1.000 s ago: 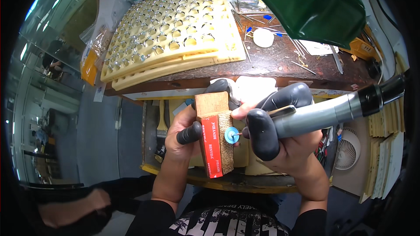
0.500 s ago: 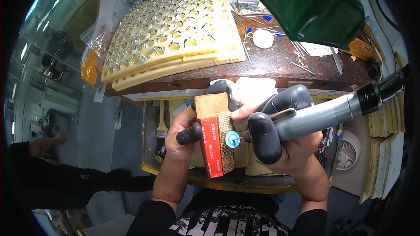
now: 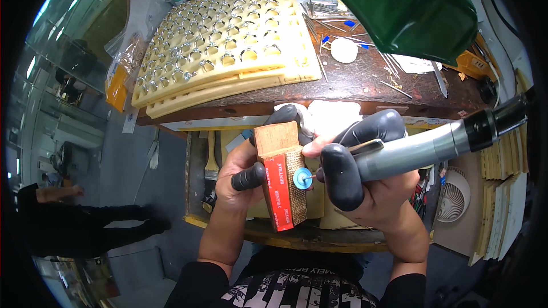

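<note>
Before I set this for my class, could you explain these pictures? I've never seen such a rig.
No robot here, just a person: a fisheye camera worn on their head looks down, so straight edges bend. Their left hand holds a wooden block with red tape and a coarse woven strip. Their right hand grips a silver rotary handpiece, its blue disc at the strip. Black covers sheathe some fingers. On the dark bench lie cream trays carrying rows of rings, with thin metal rods alongside.
</note>
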A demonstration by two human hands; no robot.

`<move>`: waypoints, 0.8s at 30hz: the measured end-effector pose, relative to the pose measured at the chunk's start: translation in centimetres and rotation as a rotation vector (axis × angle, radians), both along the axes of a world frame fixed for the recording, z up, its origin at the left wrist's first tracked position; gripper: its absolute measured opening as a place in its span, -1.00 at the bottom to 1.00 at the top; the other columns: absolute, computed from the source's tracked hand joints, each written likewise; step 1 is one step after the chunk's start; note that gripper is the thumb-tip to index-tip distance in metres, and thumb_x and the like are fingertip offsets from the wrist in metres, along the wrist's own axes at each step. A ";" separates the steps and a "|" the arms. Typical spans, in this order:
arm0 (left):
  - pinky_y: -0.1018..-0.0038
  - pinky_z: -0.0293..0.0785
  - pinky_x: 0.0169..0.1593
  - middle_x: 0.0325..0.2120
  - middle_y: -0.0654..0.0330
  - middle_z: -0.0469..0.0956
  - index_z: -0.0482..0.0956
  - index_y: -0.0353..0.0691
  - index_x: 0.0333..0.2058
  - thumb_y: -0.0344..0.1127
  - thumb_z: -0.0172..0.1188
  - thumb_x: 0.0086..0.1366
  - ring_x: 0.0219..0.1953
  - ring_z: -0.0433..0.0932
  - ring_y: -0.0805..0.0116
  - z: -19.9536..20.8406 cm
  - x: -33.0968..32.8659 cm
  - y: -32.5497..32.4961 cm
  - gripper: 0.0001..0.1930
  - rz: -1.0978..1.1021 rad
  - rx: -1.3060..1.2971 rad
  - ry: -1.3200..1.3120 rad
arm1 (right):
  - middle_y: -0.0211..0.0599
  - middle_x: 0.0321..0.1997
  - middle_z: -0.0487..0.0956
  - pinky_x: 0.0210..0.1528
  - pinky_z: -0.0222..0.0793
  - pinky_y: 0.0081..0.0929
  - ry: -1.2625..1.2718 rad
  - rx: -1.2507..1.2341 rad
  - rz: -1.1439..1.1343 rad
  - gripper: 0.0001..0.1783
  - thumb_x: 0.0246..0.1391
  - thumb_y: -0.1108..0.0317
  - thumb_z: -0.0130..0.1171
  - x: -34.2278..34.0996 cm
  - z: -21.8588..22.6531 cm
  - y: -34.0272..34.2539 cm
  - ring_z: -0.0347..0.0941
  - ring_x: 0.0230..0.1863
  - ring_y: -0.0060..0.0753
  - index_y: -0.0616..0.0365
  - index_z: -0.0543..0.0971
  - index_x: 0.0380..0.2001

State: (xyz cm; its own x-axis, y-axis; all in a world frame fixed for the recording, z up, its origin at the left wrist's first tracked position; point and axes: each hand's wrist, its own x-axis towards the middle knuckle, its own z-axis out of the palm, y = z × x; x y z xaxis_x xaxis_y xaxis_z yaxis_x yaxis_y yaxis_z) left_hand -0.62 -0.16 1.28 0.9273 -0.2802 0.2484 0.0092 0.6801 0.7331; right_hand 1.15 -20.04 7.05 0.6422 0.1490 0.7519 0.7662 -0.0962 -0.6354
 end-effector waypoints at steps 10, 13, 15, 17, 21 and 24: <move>0.19 0.39 0.24 0.19 -0.17 0.37 0.11 -0.52 0.32 -0.31 0.21 0.24 0.18 0.46 0.08 -0.2 0.0 0.2 -0.25 -0.005 0.005 -0.002 | -0.11 -0.41 0.64 -0.49 0.48 -0.61 -0.035 -0.046 0.015 -0.84 0.18 0.53 0.18 0.0 -0.3 -0.3 0.55 -0.50 -0.51 0.43 0.65 -0.41; 0.19 0.37 0.25 0.21 -0.18 0.34 0.10 -0.51 0.33 -0.33 0.19 0.25 0.18 0.46 0.08 -0.1 0.1 0.2 -0.25 -0.024 -0.016 -0.035 | -0.12 -0.41 0.63 -0.49 0.48 -0.61 -0.013 -0.030 0.007 -0.84 0.18 0.52 0.18 -0.2 0.1 0.0 0.56 -0.50 -0.50 0.42 0.66 -0.41; 0.17 0.38 0.25 0.23 -0.19 0.32 0.09 -0.50 0.34 -0.34 0.17 0.26 0.18 0.46 0.07 -0.3 0.1 0.4 -0.26 -0.071 -0.034 -0.066 | -0.13 -0.41 0.63 -0.48 0.48 -0.61 -0.005 -0.022 0.005 -0.84 0.18 0.52 0.18 -0.1 0.2 0.0 0.56 -0.49 -0.50 0.42 0.66 -0.41; 0.16 0.38 0.25 0.23 -0.18 0.32 0.09 -0.49 0.34 -0.34 0.17 0.26 0.19 0.45 0.06 -0.5 0.2 0.6 -0.26 -0.093 -0.050 -0.072 | -0.12 -0.41 0.63 -0.46 0.49 -0.59 -0.053 -0.065 -0.021 -0.84 0.17 0.52 0.18 0.0 0.2 -0.1 0.56 -0.49 -0.49 0.41 0.66 -0.42; 0.12 0.38 0.25 0.22 -0.18 0.33 0.09 -0.49 0.34 -0.36 0.16 0.26 0.20 0.43 0.04 -0.6 0.2 0.6 -0.27 -0.116 -0.076 -0.077 | -0.12 -0.41 0.63 -0.45 0.49 -0.58 -0.039 -0.071 -0.018 -0.84 0.17 0.53 0.17 0.0 -0.1 -0.2 0.56 -0.49 -0.48 0.41 0.66 -0.43; 0.12 0.37 0.25 0.22 -0.19 0.33 0.10 -0.49 0.33 -0.37 0.16 0.26 0.20 0.43 0.04 -0.9 0.1 0.6 -0.28 -0.073 -0.065 -0.076 | -0.11 -0.41 0.64 -0.46 0.49 -0.59 -0.100 -0.071 0.008 -0.84 0.18 0.53 0.17 0.2 -0.2 -0.2 0.56 -0.49 -0.48 0.42 0.66 -0.42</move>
